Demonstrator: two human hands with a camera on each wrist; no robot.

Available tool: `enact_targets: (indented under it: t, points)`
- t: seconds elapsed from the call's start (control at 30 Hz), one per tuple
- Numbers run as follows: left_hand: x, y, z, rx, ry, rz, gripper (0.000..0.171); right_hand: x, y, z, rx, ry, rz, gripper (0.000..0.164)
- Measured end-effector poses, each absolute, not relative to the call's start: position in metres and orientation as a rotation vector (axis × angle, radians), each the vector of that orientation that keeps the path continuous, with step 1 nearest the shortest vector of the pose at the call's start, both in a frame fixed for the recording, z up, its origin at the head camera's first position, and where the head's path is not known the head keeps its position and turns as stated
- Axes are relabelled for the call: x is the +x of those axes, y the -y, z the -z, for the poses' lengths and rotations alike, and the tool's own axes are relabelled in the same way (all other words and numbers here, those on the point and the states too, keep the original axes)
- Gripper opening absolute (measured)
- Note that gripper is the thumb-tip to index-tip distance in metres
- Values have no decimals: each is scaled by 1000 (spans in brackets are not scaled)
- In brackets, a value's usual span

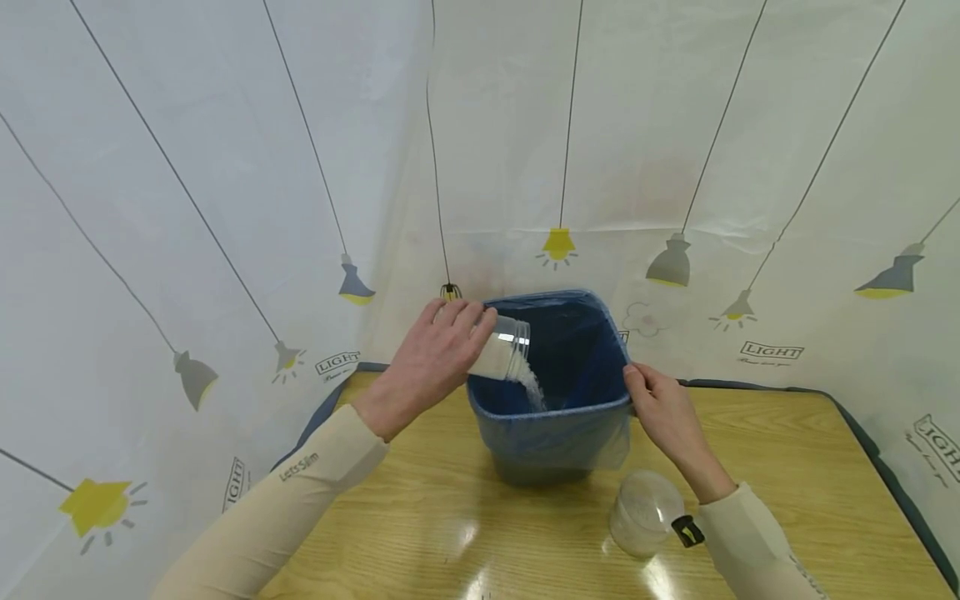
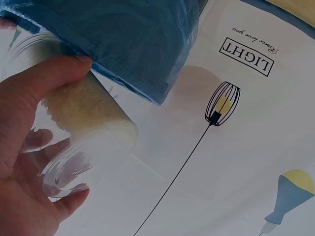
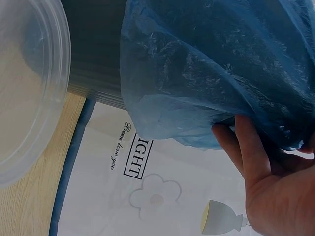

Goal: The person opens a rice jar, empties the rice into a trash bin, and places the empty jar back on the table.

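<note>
My left hand (image 1: 442, 354) grips a clear plastic jar (image 1: 510, 337), tipped on its side over the mouth of a bin. White grains (image 1: 532, 387) stream from the jar's mouth down into the bin. In the left wrist view the thumb and fingers curl round the jar (image 2: 83, 108), with pale contents along its lower side. The bin (image 1: 551, 450) is lined with a blue plastic bag (image 3: 197, 73), folded out over the rim. At the rim's right side my right hand (image 1: 663, 408) holds the bag's edge between thumb and fingers, as the right wrist view also shows.
A second clear plastic container (image 1: 645, 512) stands on the wooden table (image 1: 420, 517), in front of the bin and close to my right wrist. Behind the table hangs a white sheet (image 1: 495, 150) printed with lamps.
</note>
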State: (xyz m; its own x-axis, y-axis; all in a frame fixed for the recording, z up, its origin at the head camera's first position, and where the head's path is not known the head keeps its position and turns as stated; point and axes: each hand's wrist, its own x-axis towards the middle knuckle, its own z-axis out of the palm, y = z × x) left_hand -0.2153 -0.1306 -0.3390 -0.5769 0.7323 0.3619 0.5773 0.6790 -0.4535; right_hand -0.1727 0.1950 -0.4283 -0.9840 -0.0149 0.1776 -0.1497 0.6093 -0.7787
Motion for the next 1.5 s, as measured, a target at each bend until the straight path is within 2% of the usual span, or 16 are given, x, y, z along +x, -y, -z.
enact_targets:
  t: [0.83,1.17,1.5]
  points:
    - [-217,129,341,-1028,2336,-432,39,-173,-193,429,111,2683,-1316,47]
    - [-216,128,340,-1037,2311,-515,40,-172,-194,431,92,2692,-1324,52]
    - [-215,127,339,-1056,2288,-559,50,-172,-195,432,99,2691,-1307,52]
